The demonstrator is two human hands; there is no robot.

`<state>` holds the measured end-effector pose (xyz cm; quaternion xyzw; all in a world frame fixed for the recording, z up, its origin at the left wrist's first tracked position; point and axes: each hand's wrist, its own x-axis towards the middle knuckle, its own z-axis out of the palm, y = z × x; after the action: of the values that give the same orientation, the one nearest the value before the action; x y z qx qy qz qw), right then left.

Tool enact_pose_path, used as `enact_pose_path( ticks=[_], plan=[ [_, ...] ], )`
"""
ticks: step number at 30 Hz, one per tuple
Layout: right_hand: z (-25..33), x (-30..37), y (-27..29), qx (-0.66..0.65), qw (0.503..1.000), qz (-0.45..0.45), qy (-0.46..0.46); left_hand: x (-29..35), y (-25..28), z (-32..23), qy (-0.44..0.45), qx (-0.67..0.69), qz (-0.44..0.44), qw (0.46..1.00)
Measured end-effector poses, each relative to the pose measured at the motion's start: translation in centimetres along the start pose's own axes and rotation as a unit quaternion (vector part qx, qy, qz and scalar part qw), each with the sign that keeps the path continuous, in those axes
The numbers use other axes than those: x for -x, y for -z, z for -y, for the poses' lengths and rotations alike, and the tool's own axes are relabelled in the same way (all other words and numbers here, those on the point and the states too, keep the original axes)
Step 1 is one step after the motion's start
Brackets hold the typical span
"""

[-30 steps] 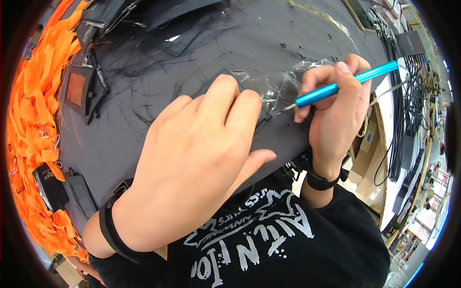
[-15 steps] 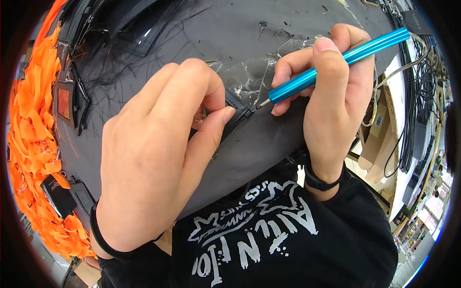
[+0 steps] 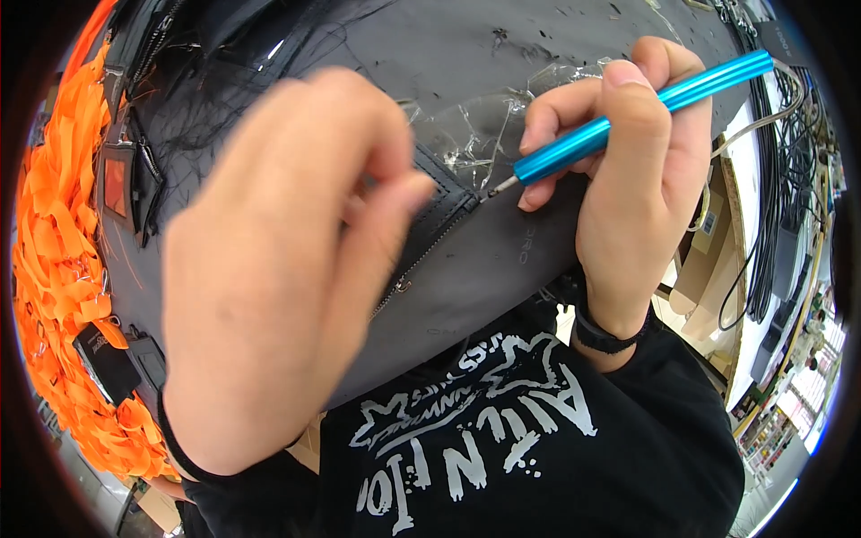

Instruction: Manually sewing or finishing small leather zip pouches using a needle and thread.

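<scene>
My right hand (image 3: 632, 170) grips a blue metallic pen-shaped tool (image 3: 574, 148) with a thin metal tip and a cord at its back end. The tip is at the corner of a black zippered pouch (image 3: 438, 211), touching it or very close. Along the pouch's near edge runs a zipper with a small metal pull (image 3: 403, 286). My left hand (image 3: 269, 260), blurred by motion, is above the pouch and covers much of it. Its thumb and curled forefinger come together; what is between them, if anything, I cannot make out.
Orange ribbons (image 3: 58, 269) heap up along the left edge, with small black cases (image 3: 108, 363) beside them. Loose black threads and more black pouches (image 3: 242, 45) lie at the far left. Crumpled clear film (image 3: 489, 134) lies beyond the tool tip. Black cables (image 3: 776, 242) hang at the right.
My left hand has lifted off the pouch's corner and moved left, baring more of the pouch and zipper. My right hand and the tool have shifted slightly right.
</scene>
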<state>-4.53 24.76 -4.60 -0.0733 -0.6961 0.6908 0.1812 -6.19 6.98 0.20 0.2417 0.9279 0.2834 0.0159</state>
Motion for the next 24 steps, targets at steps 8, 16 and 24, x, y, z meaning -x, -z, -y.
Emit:
enact_pose_path(
  ticks=[8, 16, 24],
  plan=[
    [0.4, -0.1, 0.6, -0.092, 0.994, -0.034, -0.045, -0.1, 3.7, 0.3, -0.008, -0.279, -0.024, 0.96],
    [0.0, 0.3, 1.7, -0.173, 0.981, -0.067, -0.055, 2.8, 3.4, 0.6, 0.005, -0.01, 0.046, 0.999],
    [-0.9, -0.1, 2.4, -0.153, 0.985, -0.075, -0.04, 12.5, 11.9, 6.7, 0.149, 0.028, -0.188, 0.97]
  ],
)
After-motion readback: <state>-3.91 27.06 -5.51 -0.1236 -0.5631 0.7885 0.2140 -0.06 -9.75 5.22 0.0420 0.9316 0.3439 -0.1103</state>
